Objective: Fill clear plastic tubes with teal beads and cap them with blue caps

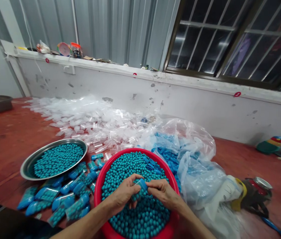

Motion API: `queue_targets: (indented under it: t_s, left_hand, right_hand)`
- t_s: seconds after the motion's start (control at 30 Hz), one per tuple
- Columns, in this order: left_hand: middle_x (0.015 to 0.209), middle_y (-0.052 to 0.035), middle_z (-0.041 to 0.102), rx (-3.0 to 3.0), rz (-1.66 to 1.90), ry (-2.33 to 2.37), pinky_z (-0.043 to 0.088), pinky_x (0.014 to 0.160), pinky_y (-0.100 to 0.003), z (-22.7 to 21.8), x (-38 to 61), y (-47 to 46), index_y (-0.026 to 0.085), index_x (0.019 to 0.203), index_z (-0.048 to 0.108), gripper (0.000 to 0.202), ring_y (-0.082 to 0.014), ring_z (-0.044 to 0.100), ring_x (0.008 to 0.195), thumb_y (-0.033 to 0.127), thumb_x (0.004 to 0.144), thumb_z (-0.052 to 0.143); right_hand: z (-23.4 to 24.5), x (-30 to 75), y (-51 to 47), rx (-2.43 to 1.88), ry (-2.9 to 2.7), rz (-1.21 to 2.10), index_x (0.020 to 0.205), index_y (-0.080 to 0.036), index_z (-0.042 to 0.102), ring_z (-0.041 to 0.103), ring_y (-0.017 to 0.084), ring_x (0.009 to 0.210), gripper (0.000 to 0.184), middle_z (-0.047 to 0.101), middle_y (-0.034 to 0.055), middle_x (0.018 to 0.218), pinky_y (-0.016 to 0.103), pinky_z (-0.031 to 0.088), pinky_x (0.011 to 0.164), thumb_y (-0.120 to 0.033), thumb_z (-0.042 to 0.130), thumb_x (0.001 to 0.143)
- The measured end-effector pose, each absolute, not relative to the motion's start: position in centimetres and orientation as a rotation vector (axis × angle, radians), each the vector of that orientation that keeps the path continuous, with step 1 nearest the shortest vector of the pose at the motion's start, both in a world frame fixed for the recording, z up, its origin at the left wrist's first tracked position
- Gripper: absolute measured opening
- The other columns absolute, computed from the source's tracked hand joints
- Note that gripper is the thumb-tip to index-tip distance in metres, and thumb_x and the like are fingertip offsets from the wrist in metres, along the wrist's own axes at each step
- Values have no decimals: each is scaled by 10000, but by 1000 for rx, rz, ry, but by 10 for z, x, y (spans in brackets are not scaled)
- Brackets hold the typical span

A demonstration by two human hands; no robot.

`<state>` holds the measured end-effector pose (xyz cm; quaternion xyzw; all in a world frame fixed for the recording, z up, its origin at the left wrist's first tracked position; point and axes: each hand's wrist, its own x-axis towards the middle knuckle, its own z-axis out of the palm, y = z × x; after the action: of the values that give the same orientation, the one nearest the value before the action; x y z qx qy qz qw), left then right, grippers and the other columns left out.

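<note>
A small clear plastic container with a blue end (140, 184), partly hidden by the left hand (125, 192) gripping it, is above the round red plastic tub (97, 191) of smooth turquoise beads (140, 219). The tub's near edge is cut off. The right hand (164, 193) pinches the blue end. A crumpled translucent plastic bag (197, 177) lies right of the tub.

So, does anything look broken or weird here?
Yes, the pale wall has grey patches, as if paint flaked off. And a few blue caps lie loose on the beads in the red tub, which looks a bit odd among little balls.
</note>
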<state>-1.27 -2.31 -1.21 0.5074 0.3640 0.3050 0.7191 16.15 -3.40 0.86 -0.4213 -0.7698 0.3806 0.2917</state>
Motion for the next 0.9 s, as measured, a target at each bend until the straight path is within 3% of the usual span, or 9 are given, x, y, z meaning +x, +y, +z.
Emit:
queue_targets:
  t_s: [0.23,0.3,0.37,0.5,0.6,0.73,0.8,0.9]
  left_hand:
    - [511,94,422,1136,842,1062,251,298,-152,-16,-4,-30,188,1075,447,410,-46,366,330,349,704,516]
    - [514,91,437,1137,788,1030,251,295,-153,-16,-8,-29,187,1085,438,425,-48,372,325,374,712,520]
    - [520,85,463,1148,712,937,253,293,-149,-15,-15,-26,188,1093,418,449,-51,398,316,412,719,523]
    - [578,66,515,1161,632,774,296,305,-142,-14,-25,-24,204,1100,383,455,-54,457,328,443,736,515]
    - [596,64,511,1206,648,810,304,306,-145,-12,-23,-26,206,1119,376,460,-55,463,326,442,744,500]
    - [626,55,520,1214,798,967,273,298,-172,-10,-13,-31,218,1192,361,497,-52,400,306,413,750,477]
    - [686,28,563,1189,899,1012,338,361,-200,-7,-9,-33,216,1217,370,503,-76,443,374,382,754,471]
    - [901,-30,609,1181,1018,978,448,692,-259,-1,-6,-35,177,1186,434,502,-157,569,729,295,708,530]
  right_hand:
    - [-8,148,-42,-1241,-2090,607,722,-186,590,483,130,598,294,512,-3,626,239,371,596,-247,345,874]
    - [-7,150,-42,-1220,-2089,701,790,-193,608,512,140,662,221,551,11,705,250,400,640,-226,396,843]
    - [-2,156,-39,-1177,-1996,996,860,-201,621,526,137,664,174,564,8,757,252,431,623,-217,464,787]
    - [6,162,-27,-1135,-1528,1478,1012,-166,583,498,103,507,345,528,-28,670,255,466,501,-250,559,678]
    - [5,154,-22,-1140,-1357,1466,1185,-175,472,509,109,520,583,549,-14,758,268,479,477,-269,607,627]
    - [4,142,-28,-1167,-1613,1263,1199,-186,487,568,161,674,460,598,38,879,295,496,579,-328,500,762]
    - [3,138,-36,-1214,-1787,1141,1260,-187,426,569,192,824,511,585,65,1015,331,482,727,-330,506,776]
    - [0,132,-46,-1326,-1927,994,1353,-170,243,452,258,1095,847,398,117,1292,371,393,900,-315,669,635]
